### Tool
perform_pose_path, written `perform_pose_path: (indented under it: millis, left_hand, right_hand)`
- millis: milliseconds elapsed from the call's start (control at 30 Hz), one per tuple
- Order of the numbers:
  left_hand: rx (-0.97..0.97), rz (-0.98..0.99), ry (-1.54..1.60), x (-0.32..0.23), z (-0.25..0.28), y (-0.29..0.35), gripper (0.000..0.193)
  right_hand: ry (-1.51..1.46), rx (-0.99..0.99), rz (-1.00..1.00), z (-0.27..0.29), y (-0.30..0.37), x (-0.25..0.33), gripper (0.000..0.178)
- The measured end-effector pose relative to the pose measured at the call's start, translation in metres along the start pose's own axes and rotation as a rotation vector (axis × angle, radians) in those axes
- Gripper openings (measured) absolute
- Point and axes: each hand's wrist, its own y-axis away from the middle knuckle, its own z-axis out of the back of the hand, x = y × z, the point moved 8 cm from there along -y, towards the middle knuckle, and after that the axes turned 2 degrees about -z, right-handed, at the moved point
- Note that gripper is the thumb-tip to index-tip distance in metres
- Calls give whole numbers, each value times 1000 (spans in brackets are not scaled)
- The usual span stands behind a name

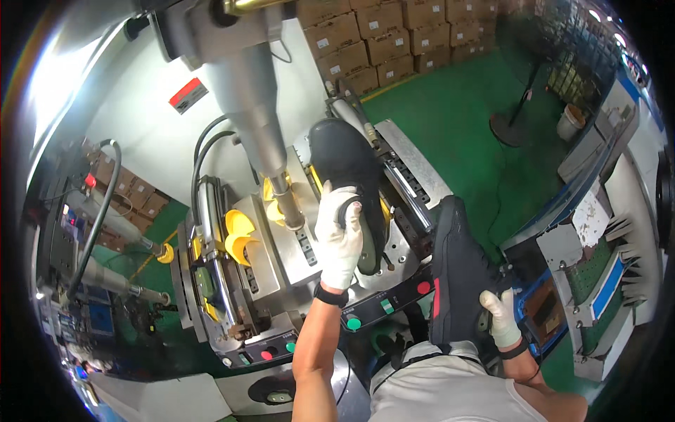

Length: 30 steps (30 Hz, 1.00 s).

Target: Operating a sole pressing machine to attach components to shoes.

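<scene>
My left hand (339, 235), in a white glove, grips a black shoe (344, 158) at its collar. That shoe lies on the metal bed of a press (281, 239), toe pointing away from me, with a dull green last (371, 259) showing at its heel. Close to my body, my right hand (500, 318), also gloved, is closed round the heel end of a second black shoe (460, 271). This one stands on its heel with the toe up, its sole edge turned left and a red patch low on its side. My right fingers are partly hidden behind it.
A thick steel press ram (254, 116) hangs left of the first shoe. Yellow curved pads (240, 235) sit on the bed, and a panel with green and red buttons (387, 306) runs along the front. A bristled machine (605, 281) stands right, a floor fan (520, 105) and stacked cartons (387, 42) behind.
</scene>
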Motion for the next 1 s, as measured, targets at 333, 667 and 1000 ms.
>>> perform_pose_path:
  millis: [333,667,1000]
  left_hand:
    - [57,178,236,-115,135,140,18]
    - [-22,798,-231,-134,259,367,17]
    - [-648,1272,-657,-202,321,556,23]
  right_hand:
    - [89,228,165,-94,-52,63,58]
    - [1024,337,225,-281,-323,7,47]
    - [1428,360,517,-353,-345,-68,48]
